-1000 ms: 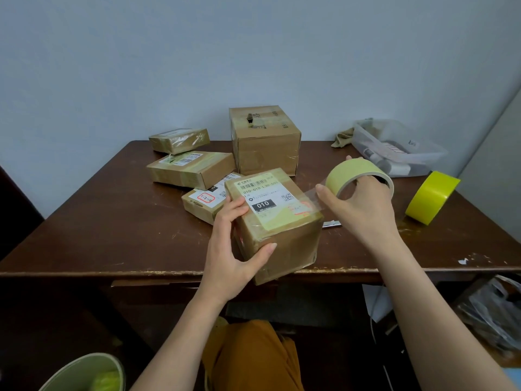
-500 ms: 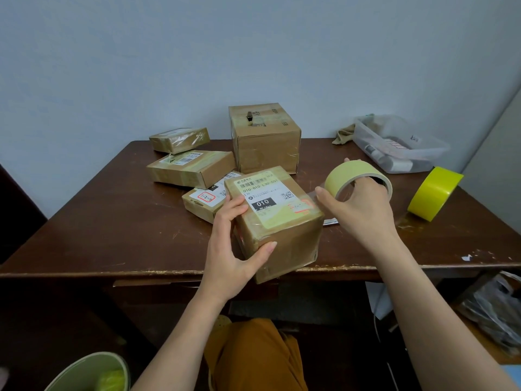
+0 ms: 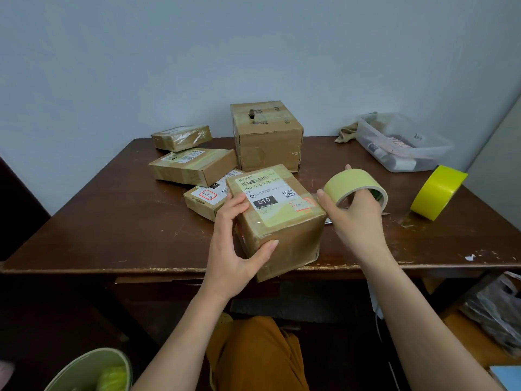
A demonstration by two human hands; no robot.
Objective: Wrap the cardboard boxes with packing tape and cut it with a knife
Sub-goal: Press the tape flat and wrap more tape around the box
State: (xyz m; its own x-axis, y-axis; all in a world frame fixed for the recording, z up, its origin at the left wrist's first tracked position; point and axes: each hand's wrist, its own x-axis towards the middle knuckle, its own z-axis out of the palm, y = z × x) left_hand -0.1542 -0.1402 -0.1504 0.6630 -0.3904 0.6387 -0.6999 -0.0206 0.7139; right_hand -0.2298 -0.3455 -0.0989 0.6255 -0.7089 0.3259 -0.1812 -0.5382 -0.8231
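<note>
box and tape roll at the table's front edge

the labelled cardboard box [image 3: 277, 221] sits tilted at the near edge of the dark wooden table [image 3: 112, 227], one corner jutting past the worn, chipped lip. it is a squat brown block, its faces glossy with clear film, and a white shipping label printed "010" lies on top under a pale yellow strip. the left hand [image 3: 234, 249] grips its left side, fingers spread up the side and onto the top, thumb curled across the near face.

the right hand [image 3: 356, 218] holds a pale yellow tape roll [image 3: 353, 187] just beside the box's right top corner; fingers pass through the cardboard core and curl round the ring, the forefinger stretched toward the box. a short clear strip seems to bridge roll and box, though it is hard to make out.

behind lie four more brown boxes: a small flat box [image 3: 208, 200] touching the held one, a longer flat box [image 3: 193, 166], a film-wrapped small box [image 3: 181, 136], and a tall cube box [image 3: 267, 135] with crinkled tape. a bright yellow tape roll [image 3: 437, 191] stands on edge at the right, near a clear plastic tub [image 3: 406, 142]. a slim metallic object [image 3: 328, 220] peeks out between box and right hand.
</note>
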